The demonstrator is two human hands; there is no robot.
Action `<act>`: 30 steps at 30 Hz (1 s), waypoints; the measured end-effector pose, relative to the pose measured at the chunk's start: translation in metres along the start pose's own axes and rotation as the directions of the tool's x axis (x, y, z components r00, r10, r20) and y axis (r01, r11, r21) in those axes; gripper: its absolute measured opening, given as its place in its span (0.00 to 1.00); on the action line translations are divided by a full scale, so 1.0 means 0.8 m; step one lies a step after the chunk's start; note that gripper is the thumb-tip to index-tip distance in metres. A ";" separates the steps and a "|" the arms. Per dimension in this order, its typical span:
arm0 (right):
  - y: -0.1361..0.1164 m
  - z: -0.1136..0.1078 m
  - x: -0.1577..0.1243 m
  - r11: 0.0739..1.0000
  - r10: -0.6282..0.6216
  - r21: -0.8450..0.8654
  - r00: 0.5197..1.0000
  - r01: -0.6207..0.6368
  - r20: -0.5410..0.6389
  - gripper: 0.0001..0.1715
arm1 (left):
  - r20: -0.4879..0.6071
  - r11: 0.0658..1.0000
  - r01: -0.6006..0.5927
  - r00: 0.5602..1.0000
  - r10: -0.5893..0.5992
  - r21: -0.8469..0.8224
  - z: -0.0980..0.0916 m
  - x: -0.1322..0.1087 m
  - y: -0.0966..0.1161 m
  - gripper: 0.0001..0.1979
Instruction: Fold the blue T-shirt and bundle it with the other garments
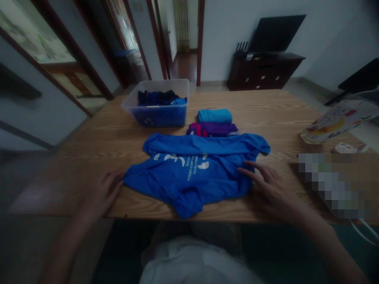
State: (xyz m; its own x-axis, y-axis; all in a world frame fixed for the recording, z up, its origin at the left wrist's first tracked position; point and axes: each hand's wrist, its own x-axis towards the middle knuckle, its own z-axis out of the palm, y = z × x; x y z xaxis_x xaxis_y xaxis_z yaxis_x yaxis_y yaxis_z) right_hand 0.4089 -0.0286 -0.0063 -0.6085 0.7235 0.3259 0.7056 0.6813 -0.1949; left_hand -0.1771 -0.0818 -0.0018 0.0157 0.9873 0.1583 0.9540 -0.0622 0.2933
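Observation:
A blue T-shirt [219,169] with white lettering lies on the wooden table in front of me, its far side folded over in a long strip. At its left end, my left hand [108,189] is closed on the tip of a sleeve. My right hand [268,183] rests at the shirt's right edge with fingers apart, the index and middle fingers touching the cloth. Just beyond the shirt are a folded purple and red garment [217,129] and a rolled light-blue garment [214,115].
A clear plastic bin [161,114] holding dark and blue clothes stands at the back left of the table [89,146]. On the right are a printed plastic bag [337,122] and a blurred-out object [340,185] with white cables. A TV cabinet [263,71] stands against the far wall.

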 end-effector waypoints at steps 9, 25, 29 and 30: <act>-0.050 0.029 0.028 0.985 -0.157 0.075 0.987 0.154 0.030 0.23 | 0.147 0.909 -0.361 0.907 0.394 -0.207 0.055 0.016 0.145 0.40; -0.063 -0.022 -0.053 0.984 -0.080 0.173 0.968 0.039 0.239 0.19 | 0.476 0.944 0.019 0.867 0.149 -0.329 -0.033 -0.120 0.052 0.17; -0.063 -0.032 -0.040 0.984 -0.117 0.165 0.954 0.073 0.275 0.16 | 0.491 0.930 0.034 0.856 0.162 -0.366 -0.045 -0.132 0.070 0.16; -0.066 -0.033 -0.032 0.986 -0.099 0.157 0.959 0.059 0.265 0.15 | 0.477 0.931 0.029 0.864 0.160 -0.365 -0.048 -0.128 0.076 0.14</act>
State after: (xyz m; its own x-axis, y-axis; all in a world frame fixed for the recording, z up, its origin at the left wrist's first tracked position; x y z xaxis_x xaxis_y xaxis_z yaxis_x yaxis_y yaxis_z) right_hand 0.3966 -0.0861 0.0204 -0.7498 0.6559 0.0869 0.6029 0.7315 -0.3185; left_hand -0.1319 -0.1924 0.0357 0.3093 0.9131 -0.2657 0.7789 -0.0830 0.6216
